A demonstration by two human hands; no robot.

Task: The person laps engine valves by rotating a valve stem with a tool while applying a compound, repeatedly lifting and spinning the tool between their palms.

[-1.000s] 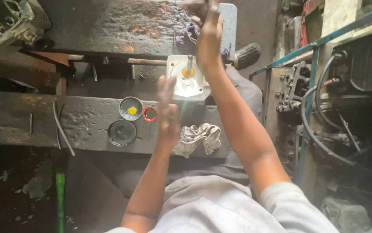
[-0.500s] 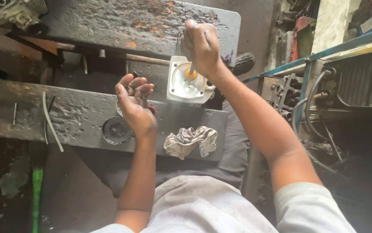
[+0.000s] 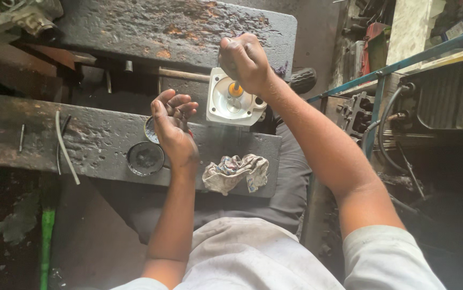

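My right hand [image 3: 245, 60] is closed around a thin tool with an orange tip [image 3: 235, 89], which points down into the round bore of a pale metal housing [image 3: 235, 102] on the workbench. My left hand [image 3: 173, 128] hovers palm up, fingers curled and apart, just left of the housing and above a small round tin [image 3: 150, 129]. I cannot tell whether something small lies in the left palm. A dark round lid [image 3: 145, 158] lies on the bench beside the left wrist.
A crumpled rag [image 3: 235, 172] lies at the bench's near edge [image 3: 102, 177]. A bent wire [image 3: 65, 147] and a nail rest at the left. A rusty dark slab [image 3: 172, 27] sits behind. Hoses and machine parts [image 3: 398, 115] crowd the right; a green handle [image 3: 46, 241] stands below left.
My right hand has come down from high above the bench onto the housing with the tool. My left hand has turned palm up and lifted off the tin.
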